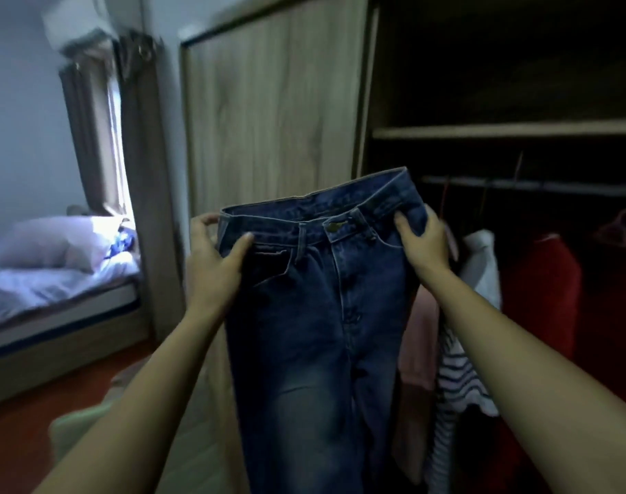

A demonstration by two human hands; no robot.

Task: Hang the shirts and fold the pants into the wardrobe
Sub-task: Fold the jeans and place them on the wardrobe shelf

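Note:
I hold a pair of dark blue jeans (322,315) up by the waistband in front of the open wardrobe (500,130). My left hand (211,258) grips the waistband's left end and my right hand (424,240) grips its right end. The legs hang straight down out of the frame. Behind the jeans, shirts hang from the wardrobe rail (532,187): a pink one (418,344), a striped one (461,379), a white one (482,265) and a red one (543,301).
A wooden wardrobe door (268,112) stands shut to the left of the open section. A shelf (500,131) runs above the rail. A bed with a pillow (47,244) lies at the far left beside a curtained window (115,137).

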